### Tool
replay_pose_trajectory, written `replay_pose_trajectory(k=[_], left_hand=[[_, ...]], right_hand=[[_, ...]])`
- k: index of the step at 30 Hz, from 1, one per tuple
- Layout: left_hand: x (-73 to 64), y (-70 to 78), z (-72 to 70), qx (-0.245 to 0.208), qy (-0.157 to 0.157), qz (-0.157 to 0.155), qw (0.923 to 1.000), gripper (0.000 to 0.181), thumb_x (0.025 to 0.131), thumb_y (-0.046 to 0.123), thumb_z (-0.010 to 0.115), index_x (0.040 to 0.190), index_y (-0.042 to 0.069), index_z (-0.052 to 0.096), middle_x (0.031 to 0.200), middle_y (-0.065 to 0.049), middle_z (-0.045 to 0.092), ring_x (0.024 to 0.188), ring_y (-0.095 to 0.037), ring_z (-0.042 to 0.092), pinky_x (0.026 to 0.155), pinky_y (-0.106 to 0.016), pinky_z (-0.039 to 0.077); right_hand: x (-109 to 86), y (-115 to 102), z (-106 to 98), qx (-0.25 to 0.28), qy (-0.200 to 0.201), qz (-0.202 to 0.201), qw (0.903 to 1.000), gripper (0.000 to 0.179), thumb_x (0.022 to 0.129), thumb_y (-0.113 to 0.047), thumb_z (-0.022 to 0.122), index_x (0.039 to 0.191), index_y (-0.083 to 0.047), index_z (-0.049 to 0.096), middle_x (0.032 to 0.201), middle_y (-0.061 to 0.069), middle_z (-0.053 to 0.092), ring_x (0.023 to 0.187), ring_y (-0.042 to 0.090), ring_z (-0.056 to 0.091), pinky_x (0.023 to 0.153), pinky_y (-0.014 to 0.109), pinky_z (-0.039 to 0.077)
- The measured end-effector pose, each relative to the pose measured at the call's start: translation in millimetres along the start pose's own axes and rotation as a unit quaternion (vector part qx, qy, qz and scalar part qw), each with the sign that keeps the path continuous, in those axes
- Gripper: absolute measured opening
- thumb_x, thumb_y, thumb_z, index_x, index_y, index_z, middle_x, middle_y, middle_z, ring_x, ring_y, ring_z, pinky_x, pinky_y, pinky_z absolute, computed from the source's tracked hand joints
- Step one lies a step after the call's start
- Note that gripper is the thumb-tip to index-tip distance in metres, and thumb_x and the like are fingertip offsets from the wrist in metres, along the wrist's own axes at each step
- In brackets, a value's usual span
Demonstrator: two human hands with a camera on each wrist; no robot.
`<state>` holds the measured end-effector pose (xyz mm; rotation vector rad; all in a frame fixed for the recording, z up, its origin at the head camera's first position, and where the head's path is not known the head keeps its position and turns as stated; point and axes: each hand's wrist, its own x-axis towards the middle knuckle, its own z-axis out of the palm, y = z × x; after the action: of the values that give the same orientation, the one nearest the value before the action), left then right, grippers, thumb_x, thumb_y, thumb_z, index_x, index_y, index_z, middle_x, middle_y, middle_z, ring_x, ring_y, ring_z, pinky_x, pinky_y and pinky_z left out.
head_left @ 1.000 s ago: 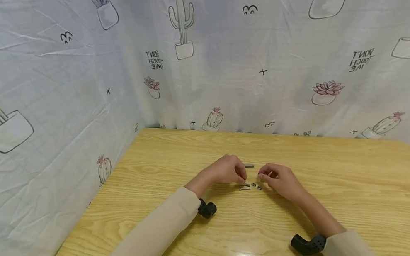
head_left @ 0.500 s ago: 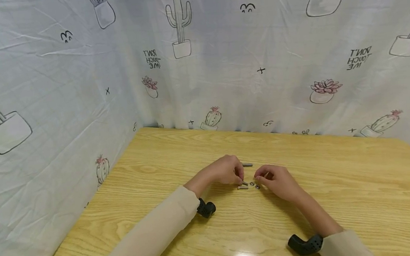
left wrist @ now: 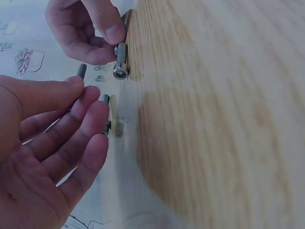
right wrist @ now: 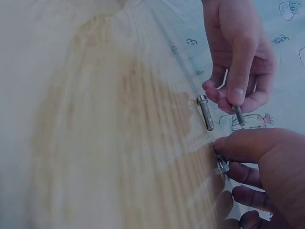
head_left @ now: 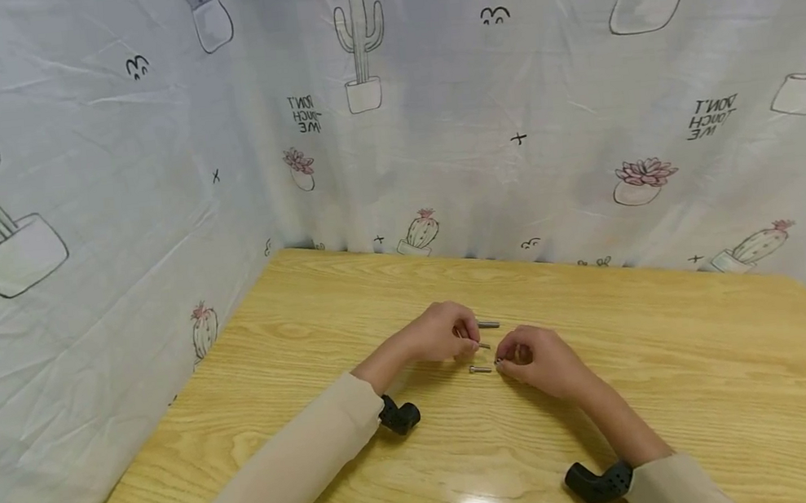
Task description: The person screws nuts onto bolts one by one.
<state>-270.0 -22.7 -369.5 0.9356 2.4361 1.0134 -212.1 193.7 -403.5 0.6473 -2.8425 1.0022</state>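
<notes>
My left hand (head_left: 448,330) pinches a bolt (right wrist: 239,115) between thumb and fingertips, its threaded end sticking out, raised just off the table. My right hand (head_left: 543,358) is low at the tabletop, with thumb and forefinger pinching a small metal nut (right wrist: 222,164). Whether a second nut sits under those fingers cannot be made out. Between the hands lies a socket-head bolt (head_left: 480,369), its head (left wrist: 120,72) toward the left hand. Behind the left hand another bolt (head_left: 488,324) rests on the table, partly covered by the fingers.
The wood-grain table (head_left: 681,370) extends around both hands. A cloth curtain (head_left: 449,132) printed with cacti hangs along the back and left edges. Black wrist mounts (head_left: 599,483) are worn on both forearms.
My left hand has lifted its bolt slightly away from the one lying on the table. My right hand has moved left and down onto the nuts, closing its fingertips on one.
</notes>
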Motion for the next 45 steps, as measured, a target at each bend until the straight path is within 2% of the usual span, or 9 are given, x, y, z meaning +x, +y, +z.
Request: replay_pose_trajectory(k=[10, 15, 21, 25, 30, 32, 34, 39, 45], left_hand=[[-3.3, 2.9, -0.4, -0.070, 0.039, -0.004, 0.9968, 0.007, 0.091, 0.012, 0.068, 0.084, 0.011, 0.066, 0.079, -0.001, 0.065, 0.062, -0.015, 0.058, 0.057, -0.023, 0.048], [-1.6, 1.2, 1.2, -0.101, 0.056, 0.000, 0.9933, 0.005, 0.090, 0.011, 0.068, 0.086, 0.009, 0.066, 0.080, -0.002, 0.067, 0.065, -0.017, 0.062, 0.056, -0.024, 0.051], [-1.8, 0.7, 3.7, -0.122, 0.107, 0.011, 0.9867, 0.005, 0.089, 0.012, 0.070, 0.086, 0.009, 0.067, 0.083, -0.003, 0.069, 0.071, -0.013, 0.064, 0.058, -0.022, 0.049], [-2.0, 1.0, 4.9, -0.155, 0.115, 0.018, 0.9810, 0.005, 0.089, 0.011, 0.070, 0.087, 0.008, 0.067, 0.087, -0.006, 0.070, 0.076, -0.021, 0.067, 0.060, -0.023, 0.049], [1.9, 2.8, 8.5, -0.187, 0.118, 0.029, 0.9747, 0.006, 0.090, 0.010, 0.069, 0.090, 0.005, 0.067, 0.091, -0.013, 0.070, 0.083, -0.033, 0.067, 0.071, -0.038, 0.057], [4.6, 4.4, 10.4, -0.197, 0.119, 0.037, 0.9725, 0.008, 0.091, 0.009, 0.068, 0.093, 0.002, 0.066, 0.094, -0.017, 0.070, 0.085, -0.037, 0.067, 0.077, -0.046, 0.057], [4.0, 9.3, 10.0, -0.199, 0.122, 0.046, 0.9713, 0.008, 0.091, 0.008, 0.067, 0.094, 0.000, 0.066, 0.094, -0.019, 0.069, 0.087, -0.039, 0.066, 0.077, -0.041, 0.058], [3.3, 7.2, 10.9, -0.183, 0.143, 0.065, 0.9704, 0.007, 0.090, 0.010, 0.068, 0.092, 0.003, 0.066, 0.088, -0.009, 0.069, 0.079, -0.028, 0.068, 0.066, -0.026, 0.056], [2.4, -0.1, 11.5, -0.191, 0.157, 0.062, 0.9670, 0.006, 0.091, 0.013, 0.068, 0.090, 0.007, 0.067, 0.088, -0.007, 0.069, 0.075, -0.017, 0.067, 0.068, -0.034, 0.058]], right_hand=[[1.9, -2.9, 3.4, -0.006, 0.008, 0.008, 0.9999, 0.006, 0.084, -0.016, 0.074, 0.088, -0.016, 0.070, 0.082, -0.006, 0.060, 0.068, 0.007, 0.049, 0.061, 0.023, 0.044], [2.8, -3.7, 2.7, 0.028, 0.022, 0.026, 0.9990, 0.006, 0.087, -0.020, 0.072, 0.089, -0.015, 0.070, 0.083, -0.005, 0.063, 0.068, 0.008, 0.054, 0.060, 0.023, 0.048], [3.8, -3.7, 0.8, 0.070, 0.086, 0.033, 0.9933, 0.004, 0.088, -0.014, 0.071, 0.092, -0.015, 0.069, 0.086, 0.000, 0.064, 0.073, 0.009, 0.054, 0.056, 0.023, 0.045], [5.2, -3.8, 0.7, 0.088, 0.139, 0.040, 0.9856, 0.005, 0.090, -0.017, 0.069, 0.094, -0.014, 0.070, 0.085, 0.002, 0.065, 0.076, 0.006, 0.054, 0.058, 0.022, 0.044], [5.6, -7.5, -4.7, 0.119, 0.180, 0.064, 0.9744, 0.012, 0.093, -0.024, 0.067, 0.097, -0.013, 0.070, 0.089, 0.000, 0.064, 0.081, 0.003, 0.055, 0.066, 0.022, 0.046], [6.0, -9.4, -8.2, 0.134, 0.186, 0.069, 0.9710, 0.015, 0.093, -0.026, 0.066, 0.099, -0.013, 0.070, 0.091, -0.001, 0.064, 0.083, 0.001, 0.055, 0.068, 0.022, 0.047], [6.7, -15.3, -11.8, 0.148, 0.187, 0.072, 0.9684, 0.017, 0.094, -0.023, 0.065, 0.101, -0.008, 0.070, 0.095, 0.002, 0.065, 0.083, -0.001, 0.056, 0.069, 0.020, 0.048], [11.5, -18.4, -9.9, 0.195, 0.170, 0.061, 0.9640, 0.021, 0.095, -0.018, 0.063, 0.107, -0.002, 0.067, 0.105, 0.010, 0.066, 0.086, -0.002, 0.059, 0.072, 0.020, 0.052], [15.2, -12.9, -4.0, 0.226, 0.153, 0.034, 0.9613, 0.023, 0.096, -0.020, 0.061, 0.109, -0.002, 0.066, 0.104, 0.015, 0.065, 0.085, 0.009, 0.064, 0.070, 0.028, 0.055]])
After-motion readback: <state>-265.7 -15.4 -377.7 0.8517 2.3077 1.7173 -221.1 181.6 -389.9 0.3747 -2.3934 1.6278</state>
